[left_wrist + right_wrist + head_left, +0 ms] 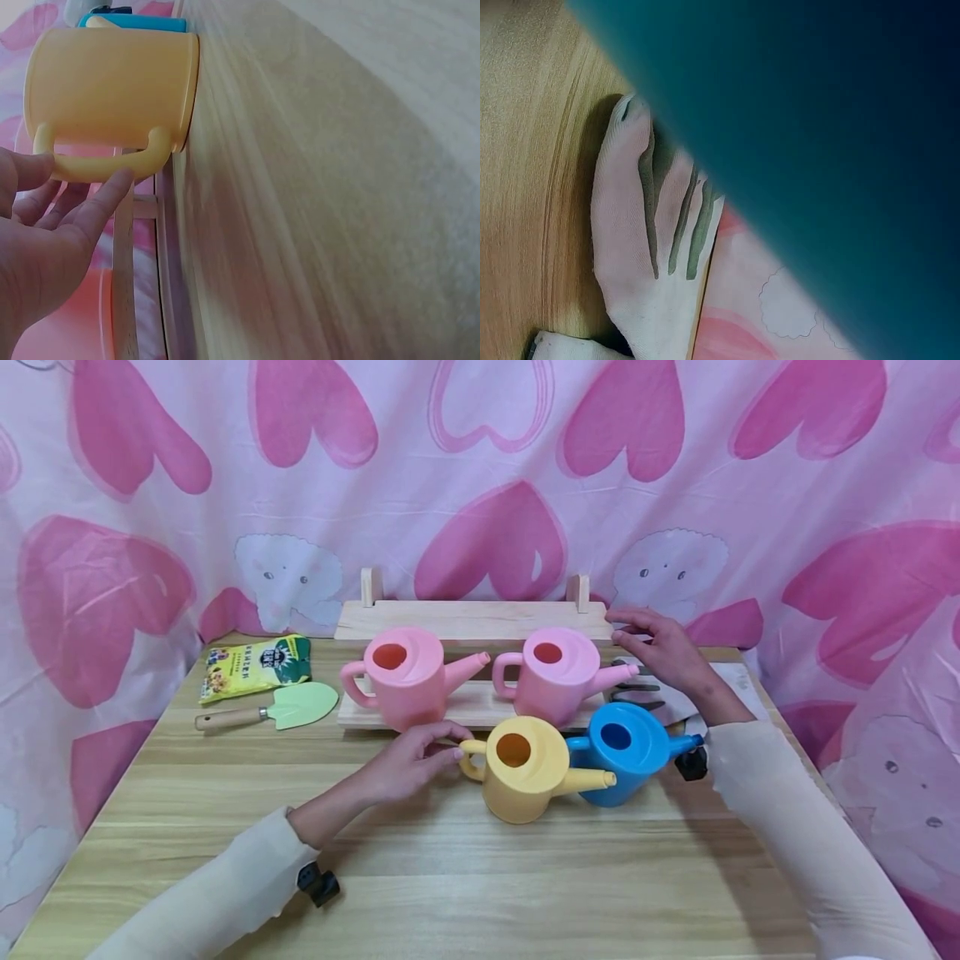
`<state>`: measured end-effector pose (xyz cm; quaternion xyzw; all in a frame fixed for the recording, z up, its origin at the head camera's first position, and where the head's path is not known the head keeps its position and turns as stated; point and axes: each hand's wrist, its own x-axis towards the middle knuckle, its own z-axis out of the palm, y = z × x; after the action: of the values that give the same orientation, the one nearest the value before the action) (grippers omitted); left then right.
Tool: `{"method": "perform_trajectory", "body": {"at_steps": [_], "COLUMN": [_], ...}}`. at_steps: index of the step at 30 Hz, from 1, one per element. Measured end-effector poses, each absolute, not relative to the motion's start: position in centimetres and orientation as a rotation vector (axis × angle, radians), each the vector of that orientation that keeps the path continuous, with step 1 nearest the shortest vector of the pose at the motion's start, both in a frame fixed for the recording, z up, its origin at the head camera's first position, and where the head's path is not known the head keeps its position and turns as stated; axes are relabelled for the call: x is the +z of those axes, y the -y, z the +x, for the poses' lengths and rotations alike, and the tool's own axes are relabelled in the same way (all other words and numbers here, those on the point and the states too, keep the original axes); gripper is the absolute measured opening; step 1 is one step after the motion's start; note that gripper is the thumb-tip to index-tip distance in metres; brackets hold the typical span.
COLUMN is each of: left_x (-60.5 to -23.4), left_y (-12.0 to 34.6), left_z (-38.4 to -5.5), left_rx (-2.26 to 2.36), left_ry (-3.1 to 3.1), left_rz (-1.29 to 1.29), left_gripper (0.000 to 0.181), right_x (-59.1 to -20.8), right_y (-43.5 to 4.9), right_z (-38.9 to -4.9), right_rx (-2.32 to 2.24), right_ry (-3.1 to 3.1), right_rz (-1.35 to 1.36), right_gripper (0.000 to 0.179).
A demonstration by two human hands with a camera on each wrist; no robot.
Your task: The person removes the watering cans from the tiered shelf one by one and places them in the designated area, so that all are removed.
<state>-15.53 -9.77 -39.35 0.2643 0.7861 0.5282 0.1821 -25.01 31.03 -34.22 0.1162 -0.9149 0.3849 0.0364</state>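
A yellow watering can point(528, 777) stands on the table, spout to the right. My left hand point(408, 764) is at its handle point(105, 166), thumb and forefinger extended and touching its outer side. Just behind it is a blue watering can point(628, 760), also on the table; its side blurs across much of the right wrist view. Two pink watering cans, a left one point(408, 693) and a right one point(555, 689), stand at the lower board of a wooden shelf point(472, 620). At the right end of the upper board are the fingertips of my right hand point(663, 652), fingers loosely extended.
A yellow-green packet point(255, 668) and a green trowel point(300, 706) with a wooden handle lie at the back left. White gloves point(622, 217) with dark strips between the fingers lie at the back right. A heart-patterned curtain point(487, 539) hangs behind the table point(480, 893).
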Motion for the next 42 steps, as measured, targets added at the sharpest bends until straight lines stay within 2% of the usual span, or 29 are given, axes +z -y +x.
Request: {"method": "perform_trajectory", "body": {"at_steps": [13, 21, 33, 42], "left_x": [-39.3, -37.9, -33.8, -33.0], "left_y": [10.1, 11.1, 15.5, 19.5], "left_z": [-15.9, -14.7, -13.1, -14.0], "left_rx": [1.489, 1.542, 1.726, 1.99], "left_ry": [-2.191, -2.384, -2.843, -3.034], "left_rz": [0.755, 0.836, 1.206, 1.092], "left_gripper": [0.026, 0.026, 0.021, 0.015], "right_x": [-34.1, -34.1, -34.6, -34.8], "right_y": [-31.0, -30.9, -31.1, -31.1], "right_z": [-25.1, -25.1, -25.1, -25.2], "right_rx": [1.179, 1.183, 1.172, 1.137], "right_ry": [2.815, 2.807, 2.817, 2.818], "right_rz": [0.35, 0.36, 0.358, 0.39], "right_gripper": [0.047, 0.047, 0.051, 0.05]}}
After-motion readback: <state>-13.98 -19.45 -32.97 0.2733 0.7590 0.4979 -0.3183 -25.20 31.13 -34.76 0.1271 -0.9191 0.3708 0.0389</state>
